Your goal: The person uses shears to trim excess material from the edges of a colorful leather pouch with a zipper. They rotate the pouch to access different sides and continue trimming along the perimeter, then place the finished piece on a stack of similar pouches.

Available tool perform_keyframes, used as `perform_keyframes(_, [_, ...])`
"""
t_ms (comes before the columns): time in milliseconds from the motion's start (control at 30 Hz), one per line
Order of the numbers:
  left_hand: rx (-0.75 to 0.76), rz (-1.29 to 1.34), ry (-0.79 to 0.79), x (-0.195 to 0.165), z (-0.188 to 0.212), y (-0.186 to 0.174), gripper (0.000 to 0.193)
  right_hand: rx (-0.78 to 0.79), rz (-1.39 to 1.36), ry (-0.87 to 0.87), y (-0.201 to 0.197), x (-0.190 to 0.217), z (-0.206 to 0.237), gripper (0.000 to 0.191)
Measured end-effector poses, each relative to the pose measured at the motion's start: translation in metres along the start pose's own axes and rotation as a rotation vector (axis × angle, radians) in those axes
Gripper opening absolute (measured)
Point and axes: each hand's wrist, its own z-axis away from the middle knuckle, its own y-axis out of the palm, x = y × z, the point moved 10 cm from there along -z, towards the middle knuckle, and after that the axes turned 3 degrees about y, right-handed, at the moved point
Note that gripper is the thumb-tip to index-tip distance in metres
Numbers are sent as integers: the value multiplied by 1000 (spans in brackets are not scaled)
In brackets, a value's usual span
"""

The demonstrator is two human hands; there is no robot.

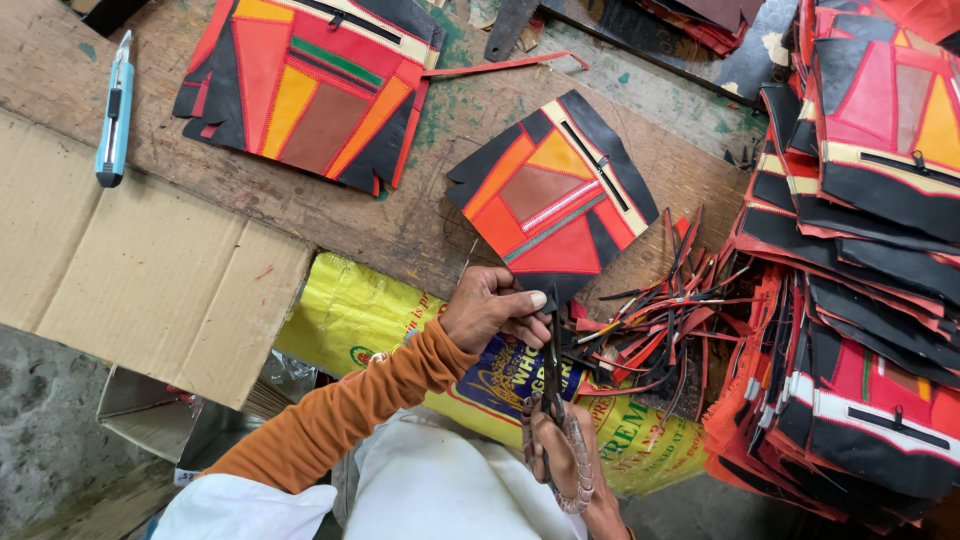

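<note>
Plywood worktop (400, 215), worn and stained green in patches, fills most of the view from the head camera. Flattened cardboard (130, 270) covers its left part, and a yellow printed sack (345, 315) hangs below the front edge. Along the right side rises a thick stack of patchwork panels (870, 250) in black, red and orange, many with zips showing. Another patchwork panel (305, 85) lies apart at the top, left of centre. A tangle of leather offcuts (665, 320), thin red and black strips, lies between the stack and the hands.

At the centre lies the square patchwork panel (555, 195) being worked on, turned corner-down, with a black zip along its upper right side. The left hand (490, 305), in an orange sleeve, has its grip pressed together, pinching the panel's bottom corner between thumb and fingers. Just below, the right hand (565, 455) has its grip wrapped around the handles of dark scissors (552, 365), whose blades point up and meet the same corner beside the left thumb. A blue utility knife (115, 110) lies untouched at the far left, well apart from both hands.
</note>
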Motion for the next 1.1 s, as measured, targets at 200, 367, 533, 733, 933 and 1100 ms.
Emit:
perform_keyframes(200, [-6,-21,-4,-2,2,-3,16,-27,38,31,-2,3,-1,32])
perform_keyframes(367, [-11,-34,8,0,3,-5,18,-79,60,107,-3,0,0,38])
perform_keyframes(533, [-22,-56,-15,6,2,-9,18,-80,87,95,5,-6,1,42])
perform_keyframes(733, [45,-124,-17,2,5,-4,22,-56,-73,82,13,-18,2,36])
perform_keyframes(933, [-30,-379,-21,-13,7,-8,33,-25,-182,196,6,-35,16,33])
perform_keyframes(1100, [-152,-399,144,-31,-3,-27,54,-74,-127,319,-18,-49,36,30])
